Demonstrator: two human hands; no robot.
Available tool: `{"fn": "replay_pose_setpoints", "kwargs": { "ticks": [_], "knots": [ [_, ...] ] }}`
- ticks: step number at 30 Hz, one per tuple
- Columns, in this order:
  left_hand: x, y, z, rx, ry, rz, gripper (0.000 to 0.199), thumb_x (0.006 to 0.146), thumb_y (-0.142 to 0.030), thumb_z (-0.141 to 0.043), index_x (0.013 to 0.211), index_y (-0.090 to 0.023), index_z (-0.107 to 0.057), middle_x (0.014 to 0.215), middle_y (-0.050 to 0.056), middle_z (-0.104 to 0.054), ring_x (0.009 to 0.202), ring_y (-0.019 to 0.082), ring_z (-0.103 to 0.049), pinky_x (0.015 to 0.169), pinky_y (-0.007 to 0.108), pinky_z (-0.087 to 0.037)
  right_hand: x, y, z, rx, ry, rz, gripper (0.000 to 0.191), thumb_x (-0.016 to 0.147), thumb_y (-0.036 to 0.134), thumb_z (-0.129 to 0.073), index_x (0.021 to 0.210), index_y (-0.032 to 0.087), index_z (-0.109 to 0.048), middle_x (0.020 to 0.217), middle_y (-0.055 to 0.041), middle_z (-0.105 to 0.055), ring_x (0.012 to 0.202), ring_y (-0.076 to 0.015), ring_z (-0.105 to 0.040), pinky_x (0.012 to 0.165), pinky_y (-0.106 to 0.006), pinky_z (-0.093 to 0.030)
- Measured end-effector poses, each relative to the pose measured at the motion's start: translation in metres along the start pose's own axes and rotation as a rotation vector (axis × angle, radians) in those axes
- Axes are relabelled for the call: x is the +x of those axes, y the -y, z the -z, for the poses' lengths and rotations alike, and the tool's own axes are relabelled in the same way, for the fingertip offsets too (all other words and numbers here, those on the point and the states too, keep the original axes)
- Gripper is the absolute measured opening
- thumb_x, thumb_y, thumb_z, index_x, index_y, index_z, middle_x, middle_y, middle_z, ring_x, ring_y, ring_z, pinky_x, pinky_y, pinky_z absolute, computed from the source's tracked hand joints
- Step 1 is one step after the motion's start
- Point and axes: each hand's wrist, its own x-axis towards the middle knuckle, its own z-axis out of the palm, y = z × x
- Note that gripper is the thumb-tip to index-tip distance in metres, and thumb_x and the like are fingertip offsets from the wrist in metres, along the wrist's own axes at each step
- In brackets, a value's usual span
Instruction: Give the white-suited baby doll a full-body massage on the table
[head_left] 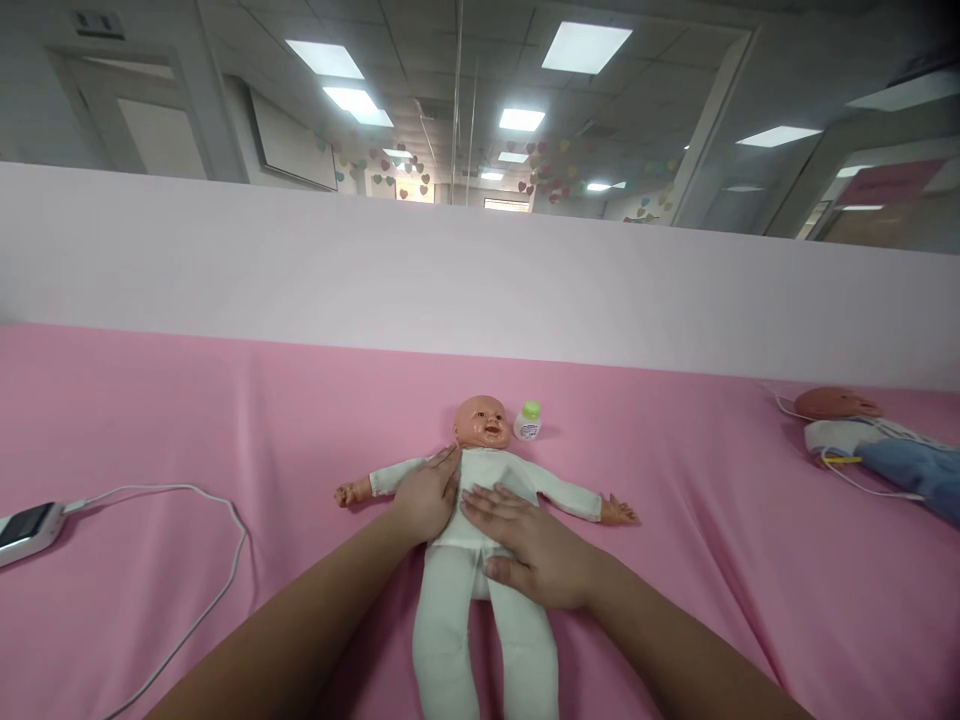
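A baby doll (480, 560) with a white cloth body lies on its back, arms spread to both sides and head away from me. My left hand (429, 500) rests along the side of its chest near the shoulder, fingers stretched toward the neck. Flat across the doll's belly lies my right hand (529, 545), its fingers extended and thumb apart. Neither hand grips anything. Beside the doll's head stands a small white bottle (528, 424) with a green cap, apart from both hands.
Pink cloth (300, 420) covers the table. At left lies a white device (31, 530) with a dark screen and a white cable (238, 540). A second doll (877, 445) in blue and white lies at far right. Behind runs a low white wall (375, 270) below glass.
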Motion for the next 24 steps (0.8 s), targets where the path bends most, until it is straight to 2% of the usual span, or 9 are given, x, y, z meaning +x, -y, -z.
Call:
{"fn": "replay_pose_setpoints", "kwargs": {
  "ticks": [3, 8, 13, 16, 21, 24],
  "knots": [
    [0.0, 0.0, 0.0, 0.031, 0.017, -0.006, 0.06, 0.103, -0.031, -0.031, 0.157, -0.009, -0.042, 0.162, 0.014, -0.043, 0.151, 0.025, -0.041, 0.126, 0.043, -0.032, 0.005, -0.017, 0.001, -0.081, -0.02, -0.063, 0.082, 0.102, 0.067, -0.042, 0.167, 0.026, -0.014, 0.173, -0.0072, -0.016, 0.161, -0.0289, -0.012, 0.131, -0.054, -0.002],
    [0.0, 0.001, 0.0, 0.044, 0.02, -0.029, 0.059, 0.105, -0.035, -0.028, 0.158, -0.012, -0.041, 0.162, 0.012, -0.044, 0.151, 0.026, -0.041, 0.126, 0.044, -0.032, 0.01, -0.049, 0.001, -0.137, -0.098, -0.279, 0.085, 0.101, 0.072, -0.032, 0.167, 0.022, -0.014, 0.173, -0.0094, -0.014, 0.161, -0.03, -0.013, 0.13, -0.055, -0.01],
    [-0.001, 0.006, -0.001, 0.021, 0.012, -0.051, 0.06, 0.106, -0.041, -0.029, 0.158, -0.014, -0.042, 0.162, 0.011, -0.045, 0.151, 0.026, -0.041, 0.126, 0.045, -0.032, 0.005, -0.063, 0.004, -0.196, -0.142, -0.455, 0.082, 0.102, 0.072, -0.026, 0.165, 0.02, -0.025, 0.169, -0.0115, -0.03, 0.157, -0.0322, -0.027, 0.128, -0.06, -0.009],
    [-0.002, 0.01, 0.003, 0.012, 0.021, -0.049, 0.059, 0.106, -0.042, -0.03, 0.157, -0.017, -0.044, 0.161, 0.009, -0.045, 0.151, 0.025, -0.042, 0.127, 0.044, -0.031, -0.003, -0.066, 0.006, -0.227, -0.173, -0.553, 0.072, 0.105, 0.063, -0.022, 0.161, 0.02, -0.037, 0.164, -0.0121, -0.041, 0.153, -0.0324, -0.036, 0.127, -0.06, -0.014],
    [-0.004, 0.009, 0.023, -0.078, 0.055, 0.002, 0.06, 0.101, -0.041, -0.04, 0.156, -0.017, -0.047, 0.16, 0.007, -0.047, 0.149, 0.027, -0.044, 0.127, 0.044, -0.032, -0.008, -0.067, 0.005, -0.243, -0.271, -0.565, 0.057, 0.108, 0.046, -0.02, 0.149, 0.026, -0.054, 0.147, -0.0088, -0.063, 0.134, -0.0293, -0.059, 0.119, -0.052, -0.032],
    [-0.013, -0.004, 0.041, -0.126, 0.084, 0.01, 0.061, 0.1, -0.041, -0.045, 0.157, -0.02, -0.046, 0.16, 0.005, -0.047, 0.148, 0.027, -0.045, 0.125, 0.045, -0.035, -0.006, -0.066, 0.004, -0.252, -0.295, -0.556, 0.055, 0.108, 0.044, -0.021, 0.142, 0.025, -0.06, 0.139, -0.0095, -0.068, 0.125, -0.0289, -0.064, 0.114, -0.048, -0.037]
  ]
}}
